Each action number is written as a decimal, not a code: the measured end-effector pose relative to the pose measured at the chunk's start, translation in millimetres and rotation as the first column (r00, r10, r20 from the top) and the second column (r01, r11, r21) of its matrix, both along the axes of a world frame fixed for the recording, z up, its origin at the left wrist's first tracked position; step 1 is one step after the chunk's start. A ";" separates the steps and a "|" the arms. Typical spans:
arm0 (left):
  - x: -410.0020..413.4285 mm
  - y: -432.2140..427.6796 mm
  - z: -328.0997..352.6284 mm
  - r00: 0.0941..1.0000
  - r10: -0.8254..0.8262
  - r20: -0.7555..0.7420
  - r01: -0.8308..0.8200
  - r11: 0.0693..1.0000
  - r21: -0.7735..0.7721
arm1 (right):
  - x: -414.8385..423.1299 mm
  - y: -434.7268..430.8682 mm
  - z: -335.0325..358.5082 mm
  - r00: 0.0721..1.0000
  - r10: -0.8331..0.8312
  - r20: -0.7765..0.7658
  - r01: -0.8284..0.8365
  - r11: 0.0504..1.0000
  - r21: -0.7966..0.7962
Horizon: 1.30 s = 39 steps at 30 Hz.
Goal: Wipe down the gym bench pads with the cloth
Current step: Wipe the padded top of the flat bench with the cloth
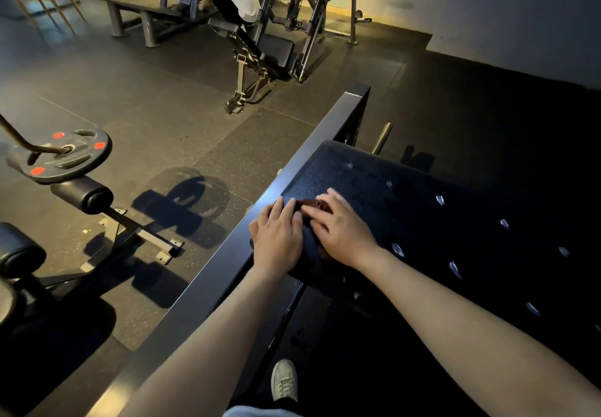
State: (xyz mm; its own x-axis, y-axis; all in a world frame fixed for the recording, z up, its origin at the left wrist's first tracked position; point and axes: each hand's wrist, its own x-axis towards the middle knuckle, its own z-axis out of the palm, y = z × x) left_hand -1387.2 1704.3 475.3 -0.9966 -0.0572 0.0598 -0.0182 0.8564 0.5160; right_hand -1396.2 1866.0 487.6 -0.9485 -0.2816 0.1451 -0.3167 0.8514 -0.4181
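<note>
1. Head view shows the black bench pad filling the right side. Its left edge runs alongside a steel frame rail, and it stretches away from me and off the frame to the right. I judge that its long axis follows the rail, though the near end is hidden.
2. The cloth lies on the pad's left margin, close to the rail. It is dark with a reddish-brown patch and mostly covered. The part that shows is a narrow strip between my hands, running away from me roughly along the pad's edge. I cannot read its full outline.
3. My left grip lies flat with straight fingers, pressing the cloth's rail-side part.
4. My right grip is spread and pressing down on the cloth, not curled round it.
5. Progress, as I judge it: I am working the left edge. The pad shows no wet trail, so I cannot tell what is wiped. The broad buttoned area to the right looks still to do.
</note>
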 end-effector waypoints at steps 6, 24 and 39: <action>-22.7 4.4 -1.6 1.000 0.000 0.019 0.001 0.996 -0.094 | -26.8 2.5 8.2 0.944 -0.327 0.035 0.329 0.942 -0.062; -80.4 25.1 16.4 0.990 -0.052 0.128 0.036 0.992 0.125 | -49.4 0.2 9.6 0.989 -0.130 0.068 0.136 0.986 -0.092; -102.2 68.6 18.0 0.996 -0.075 0.045 0.078 0.995 -0.068 | -99.8 58.9 11.9 0.976 -0.205 0.073 0.203 0.979 0.029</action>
